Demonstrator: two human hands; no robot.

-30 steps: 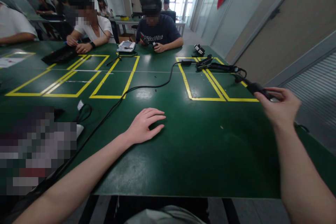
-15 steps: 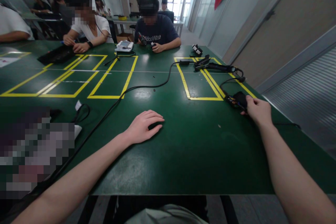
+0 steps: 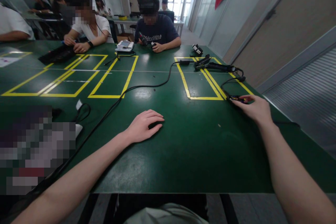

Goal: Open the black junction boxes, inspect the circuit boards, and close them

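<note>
My left hand [image 3: 145, 126] rests on the green table [image 3: 168, 161], its fingers stretched forward and the thumb apart, with nothing in it. Out at the right side, my right hand [image 3: 254, 108] grips a small dark electronic device [image 3: 237, 99] with coloured bits like wires on it. Thumb and fingers lie along opposite sides of the device, so part of it is hidden. A black cable [image 3: 223, 84] loops from near the device toward a long black jointed object [image 3: 216, 67] farther back.
Another black cable [image 3: 141, 86] runs diagonally across the table. Yellow tape [image 3: 206, 98] marks rectangles. A white device [image 3: 124, 46] and a black tray [image 3: 57, 54] stand farther off. Two people [image 3: 157, 29] sit opposite. Blurred items lie at the left front.
My right hand has shifted its grip from a black piece at the device's right side to the device itself, lower and flatter. That black piece no longer shows. My left hand stays put.
</note>
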